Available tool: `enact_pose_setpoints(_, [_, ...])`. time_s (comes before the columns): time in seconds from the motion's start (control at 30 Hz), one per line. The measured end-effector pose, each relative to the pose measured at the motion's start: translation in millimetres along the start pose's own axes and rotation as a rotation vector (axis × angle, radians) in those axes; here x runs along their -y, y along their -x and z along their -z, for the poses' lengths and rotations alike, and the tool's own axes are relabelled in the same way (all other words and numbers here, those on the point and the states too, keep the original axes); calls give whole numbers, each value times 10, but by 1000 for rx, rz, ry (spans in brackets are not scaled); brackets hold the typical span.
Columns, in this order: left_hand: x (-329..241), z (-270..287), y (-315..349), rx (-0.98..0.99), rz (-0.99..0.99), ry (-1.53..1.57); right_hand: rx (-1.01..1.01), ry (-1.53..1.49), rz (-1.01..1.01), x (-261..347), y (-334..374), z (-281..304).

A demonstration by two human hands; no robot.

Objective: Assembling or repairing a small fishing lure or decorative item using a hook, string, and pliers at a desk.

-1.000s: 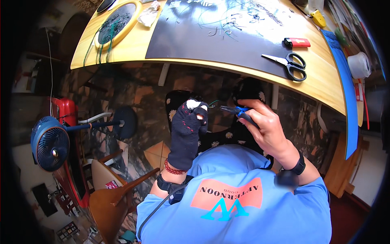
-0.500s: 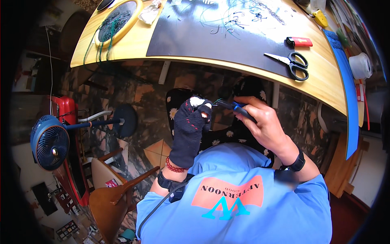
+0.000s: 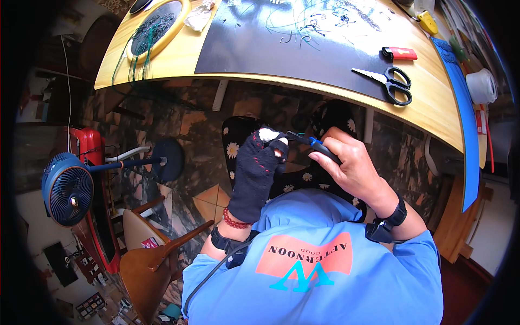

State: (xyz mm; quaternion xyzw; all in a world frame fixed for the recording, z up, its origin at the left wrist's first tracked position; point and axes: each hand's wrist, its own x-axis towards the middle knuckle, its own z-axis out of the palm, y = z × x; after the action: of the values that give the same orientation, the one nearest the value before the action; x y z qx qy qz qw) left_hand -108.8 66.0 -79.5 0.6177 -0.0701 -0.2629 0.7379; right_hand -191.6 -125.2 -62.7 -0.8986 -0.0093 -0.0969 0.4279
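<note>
My left hand (image 3: 259, 165), in a black fingerless glove, is pinched closed above my lap; what its fingertips hold is too small to make out. In my right hand (image 3: 349, 162) is a pair of pliers (image 3: 320, 145) with blue and black handles. Their dark, narrow jaws point left and reach the fingertips of my left hand. A thin green line (image 3: 301, 133) shows beside the jaws. Whether the jaws are closed on anything cannot be seen.
On the table's dark mat (image 3: 249, 59) lie several hooks (image 3: 287, 39), loose lines and black-handled scissors (image 3: 398, 86). A red lighter (image 3: 400, 53) sits to the right. A yellow-rimmed round tray (image 3: 130, 56) holds green lines. A blue fan (image 3: 67, 189) stands at left, near a wooden chair (image 3: 143, 271).
My left hand has shifted slightly right, and the pliers' jaws now meet its fingertips. The right hand's fingers have curled closer around the handles.
</note>
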Motion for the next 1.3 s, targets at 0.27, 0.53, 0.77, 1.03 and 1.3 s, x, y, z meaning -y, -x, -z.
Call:
enact_pose_setpoints(0.27, [53,26,73,119,-7,-50,-57,-26,27,2,6,45])
enact_pose_setpoints(0.53, [235,0,193,-54,-270,-104,-62,-155,3,-55,66,-84])
enact_pose_setpoints(0.77, [319,115,165,50,-61,304,-41,-225,-70,-106,105,-113])
enact_pose_setpoints(1.03, [296,74,199,19,-58,246,-31,-308,-192,-171,146,-163])
enact_pose_setpoints(1.3, [253,78,26,168,190,850,-87,-103,-61,-190,161,-163])
